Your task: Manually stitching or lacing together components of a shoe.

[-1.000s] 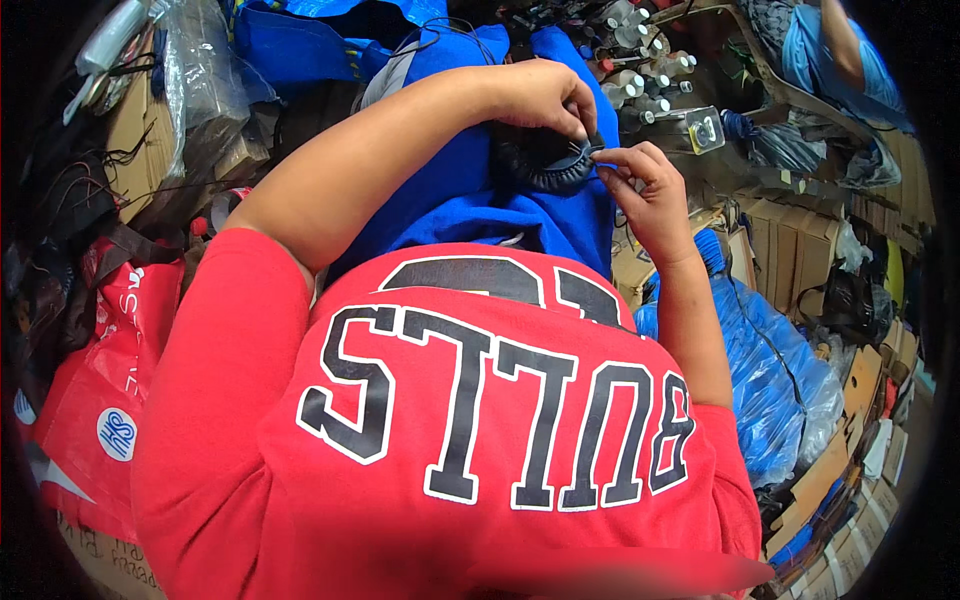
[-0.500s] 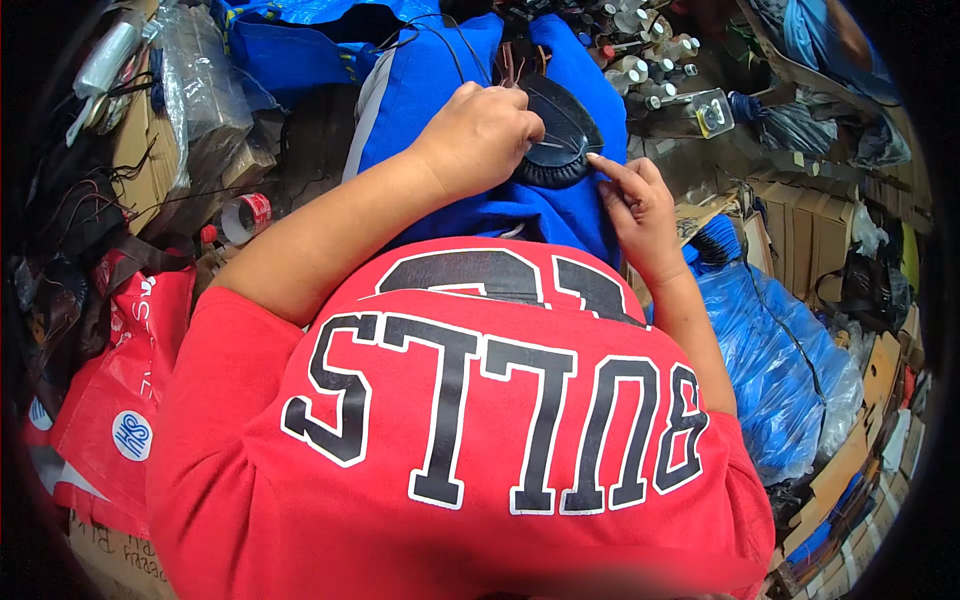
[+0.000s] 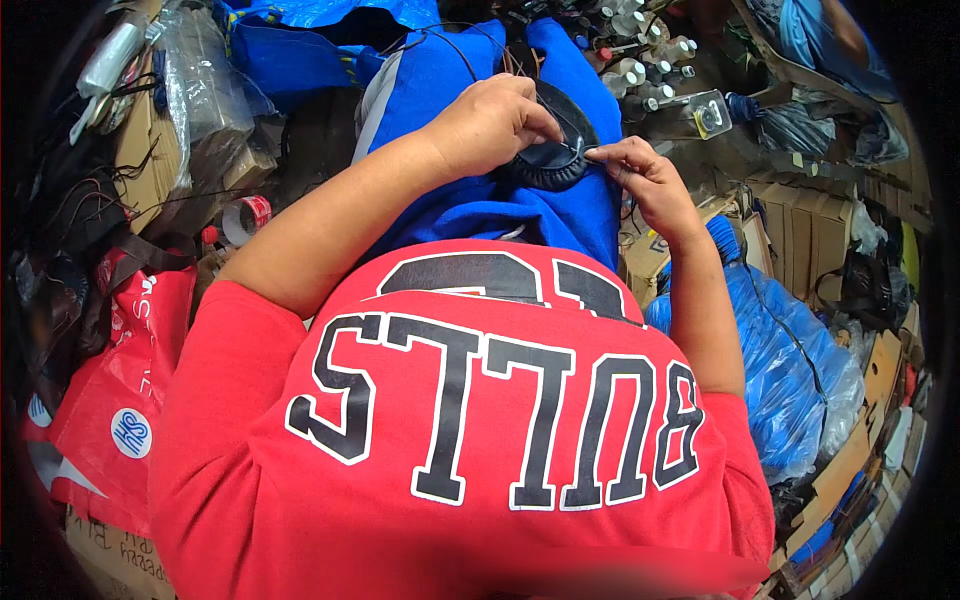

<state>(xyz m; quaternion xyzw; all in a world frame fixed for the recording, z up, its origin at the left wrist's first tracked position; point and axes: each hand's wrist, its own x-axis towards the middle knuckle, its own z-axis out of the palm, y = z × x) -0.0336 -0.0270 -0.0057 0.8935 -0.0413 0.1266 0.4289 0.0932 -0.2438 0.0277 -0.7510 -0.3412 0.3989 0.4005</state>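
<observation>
A black leather-like piece (image 3: 552,174), rounded at its near end and gathered into pleats along that rim, rests on my blue-trousered lap (image 3: 572,215). It looks like the toe of a shoe, but its far part is partly covered. My left hand (image 3: 495,122) is closed in a pinch over its left side, the fingertips at the inner face. At the right rim, my right hand (image 3: 652,185) pinches with thumb and forefinger. A thin pale line shows between the two hands; whether it is thread or a needle cannot be made out.
Several bottles (image 3: 650,75) stand beyond my right knee, one clear bottle (image 3: 708,115) lying on its side. Blue plastic wrapping (image 3: 775,370) and cardboard (image 3: 800,225) are at my right. A red bag (image 3: 125,390), clear plastic (image 3: 205,90) and a blue bag (image 3: 300,50) lie leftward.
My right hand has shifted slightly right and turned, its thumb and forefinger now pinching at the rim. My left fingertips have moved a little to the right over the black piece.
</observation>
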